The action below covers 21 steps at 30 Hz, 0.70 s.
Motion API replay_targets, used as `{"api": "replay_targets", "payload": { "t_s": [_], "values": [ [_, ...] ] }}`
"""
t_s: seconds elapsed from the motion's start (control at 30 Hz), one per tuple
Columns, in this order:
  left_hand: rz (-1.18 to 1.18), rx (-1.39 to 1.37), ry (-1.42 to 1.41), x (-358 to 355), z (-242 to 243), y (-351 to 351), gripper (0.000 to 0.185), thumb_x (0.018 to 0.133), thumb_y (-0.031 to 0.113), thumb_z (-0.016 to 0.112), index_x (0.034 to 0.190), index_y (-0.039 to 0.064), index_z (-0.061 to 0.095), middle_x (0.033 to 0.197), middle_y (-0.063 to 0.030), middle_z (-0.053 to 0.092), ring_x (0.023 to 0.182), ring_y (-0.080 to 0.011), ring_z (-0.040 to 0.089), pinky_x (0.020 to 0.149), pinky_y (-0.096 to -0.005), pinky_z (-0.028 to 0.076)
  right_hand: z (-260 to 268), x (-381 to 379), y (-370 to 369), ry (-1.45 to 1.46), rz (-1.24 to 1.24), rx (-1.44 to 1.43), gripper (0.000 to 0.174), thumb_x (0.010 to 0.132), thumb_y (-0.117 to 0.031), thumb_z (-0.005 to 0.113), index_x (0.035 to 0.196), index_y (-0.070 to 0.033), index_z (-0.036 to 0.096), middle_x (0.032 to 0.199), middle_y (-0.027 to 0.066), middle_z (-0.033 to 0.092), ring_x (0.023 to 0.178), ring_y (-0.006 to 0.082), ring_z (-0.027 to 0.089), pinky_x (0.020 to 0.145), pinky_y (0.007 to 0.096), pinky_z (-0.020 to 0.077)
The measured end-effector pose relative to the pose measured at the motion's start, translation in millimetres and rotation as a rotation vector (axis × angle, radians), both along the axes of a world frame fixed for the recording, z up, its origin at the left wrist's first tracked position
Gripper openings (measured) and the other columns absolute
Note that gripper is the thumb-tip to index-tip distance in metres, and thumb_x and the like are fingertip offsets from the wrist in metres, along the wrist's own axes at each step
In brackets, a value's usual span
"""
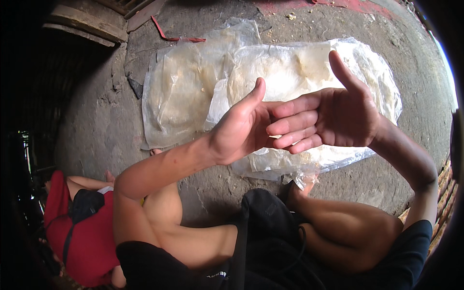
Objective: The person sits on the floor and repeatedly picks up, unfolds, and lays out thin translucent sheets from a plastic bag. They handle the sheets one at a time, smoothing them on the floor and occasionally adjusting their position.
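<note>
My left hand (241, 127) and my right hand (339, 117) are raised in front of me, palms turned towards my body and thumbs pointing up. The right fingers cross in front of the left fingers, whose tips are partly hidden. Neither hand holds anything. Beneath them, crumpled clear plastic sheeting (264, 69) lies spread on the ground and catches bright light. Another cloudy plastic sheet (177, 94), stained yellowish, extends to the left and is partly overlapped by it. Whether my hands touch the plastic cannot be told; they appear held above it.
On the left sits another person in red clothing (92, 239) with a black bag (87, 203). A red strip (181, 39) lies by the sheet's far edge, near a wooden beam (87, 25). Wooden slats (444, 203) line the right side. My bent legs frame the near floor.
</note>
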State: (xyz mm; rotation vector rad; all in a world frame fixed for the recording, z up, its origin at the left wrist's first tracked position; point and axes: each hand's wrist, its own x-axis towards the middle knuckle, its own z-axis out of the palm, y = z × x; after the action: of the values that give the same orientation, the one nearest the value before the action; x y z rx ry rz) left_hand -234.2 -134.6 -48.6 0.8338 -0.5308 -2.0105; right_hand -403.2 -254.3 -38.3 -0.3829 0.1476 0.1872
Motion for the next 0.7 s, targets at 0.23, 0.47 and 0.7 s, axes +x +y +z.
{"api": "replay_targets", "payload": {
  "t_s": [0.23, 0.47, 0.7],
  "values": [
    [-0.048, -0.065, -0.123, 0, -1, 9, 0.086, 0.086, 0.068, 0.009, 0.107, -0.002, 0.056, 0.086, -0.0042, 0.056, 0.089, -0.0161, 0.053, 0.090, -0.0347, 0.038, -3, 1, 2, -0.086, 0.034, -0.182, 0.092, 0.086, -0.067, 0.012, 0.114, 0.012, 0.050, 0.115, 0.0357, 0.048, 0.108, 0.0424, 0.052, 0.093, 0.0454, 0.0422],
    [-0.100, -0.135, -0.179, -2, -1, 9, 0.086, 0.085, 0.069, 0.008, 0.097, 0.000, 0.058, 0.082, -0.0069, 0.056, 0.088, -0.0181, 0.053, 0.089, -0.0359, 0.038, -1, 0, 4, -0.076, 0.040, -0.259, 0.067, 0.095, -0.049, 0.021, 0.102, 0.005, 0.060, 0.106, 0.0256, 0.059, 0.094, 0.0298, 0.061, 0.083, 0.0350, 0.0479],
    [-0.096, -0.103, -0.194, -8, 2, 10, 0.085, 0.085, 0.069, 0.009, 0.097, 0.000, 0.056, 0.084, -0.0073, 0.056, 0.087, -0.0166, 0.053, 0.088, -0.0349, 0.039, -1, -1, 6, -0.063, 0.034, -0.303, 0.065, 0.096, -0.047, 0.022, 0.102, 0.006, 0.059, 0.104, 0.0256, 0.060, 0.090, 0.0293, 0.063, 0.081, 0.0341, 0.0489]
  ]
}}
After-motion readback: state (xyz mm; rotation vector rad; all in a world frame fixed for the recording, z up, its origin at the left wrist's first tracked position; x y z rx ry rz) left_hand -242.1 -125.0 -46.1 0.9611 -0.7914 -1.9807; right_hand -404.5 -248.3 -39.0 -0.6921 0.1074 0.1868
